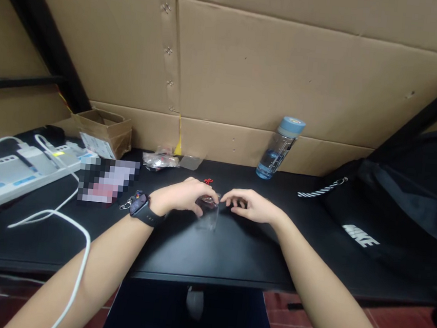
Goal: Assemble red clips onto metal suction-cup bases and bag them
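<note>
A small clear plastic bag [208, 221] is at the middle of the black desk, with a red knotted cord [208, 181] showing just behind it. My left hand [184, 196], a dark watch on its wrist, curves over the bag; its fingers and thumb are at the upper part, gripping it. What lies inside the bag is partly hidden by those fingers. Close by on the right, my right hand [252, 206] has loosely bent fingers set apart from each other. Its fingertips point at the bag's upper right edge, and nothing shows between them.
A blue-lidded water bottle [280, 148] stands at the back. Left are a white power strip [27, 176] with cables, a small cardboard box [107, 131], and crinkled plastic packets [160, 160]. A black bag [386, 221] occupies the right side. A white cable [84, 259] crosses over my left forearm.
</note>
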`<state>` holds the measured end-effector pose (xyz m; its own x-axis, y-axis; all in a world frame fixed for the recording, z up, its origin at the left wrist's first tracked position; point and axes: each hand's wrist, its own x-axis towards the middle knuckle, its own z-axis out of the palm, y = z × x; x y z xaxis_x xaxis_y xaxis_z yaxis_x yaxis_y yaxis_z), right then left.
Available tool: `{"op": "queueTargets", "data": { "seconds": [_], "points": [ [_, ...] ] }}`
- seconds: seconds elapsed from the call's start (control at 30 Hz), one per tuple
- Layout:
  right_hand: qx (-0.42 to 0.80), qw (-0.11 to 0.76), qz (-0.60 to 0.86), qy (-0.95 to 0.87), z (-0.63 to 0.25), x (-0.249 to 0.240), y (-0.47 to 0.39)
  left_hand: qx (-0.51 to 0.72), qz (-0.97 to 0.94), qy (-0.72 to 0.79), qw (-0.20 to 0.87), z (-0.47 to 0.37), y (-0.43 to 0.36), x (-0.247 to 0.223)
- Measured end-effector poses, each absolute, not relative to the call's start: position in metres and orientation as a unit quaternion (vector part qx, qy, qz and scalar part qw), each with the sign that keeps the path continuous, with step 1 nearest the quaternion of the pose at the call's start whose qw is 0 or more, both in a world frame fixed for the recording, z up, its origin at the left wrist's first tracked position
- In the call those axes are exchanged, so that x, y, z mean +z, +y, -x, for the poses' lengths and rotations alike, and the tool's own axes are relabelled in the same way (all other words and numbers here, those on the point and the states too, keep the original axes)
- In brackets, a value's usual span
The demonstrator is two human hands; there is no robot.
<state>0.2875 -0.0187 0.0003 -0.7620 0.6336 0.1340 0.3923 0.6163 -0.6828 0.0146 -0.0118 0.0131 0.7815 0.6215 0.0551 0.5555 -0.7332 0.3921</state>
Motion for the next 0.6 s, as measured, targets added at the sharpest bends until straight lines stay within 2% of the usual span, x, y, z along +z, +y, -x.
{"op": "queueTargets", "data": {
  "seconds": [0.2,0.4,0.6],
  "points": [
    [0.203,0.243,0.300,-0.900,-0.272,-0.010,-0.021,0.118,-0.928,0.329,0.129,-0.015,-0.013,0.017],
    [0.121,0.246,0.311,-0.910,-0.252,-0.018,-0.033,0.124,-0.917,0.362,0.110,-0.001,-0.012,0.021],
    [0.117,0.230,0.280,-0.925,-0.253,-0.018,-0.034,0.154,-0.908,0.368,0.126,0.024,-0.032,0.006]
  ]
}}
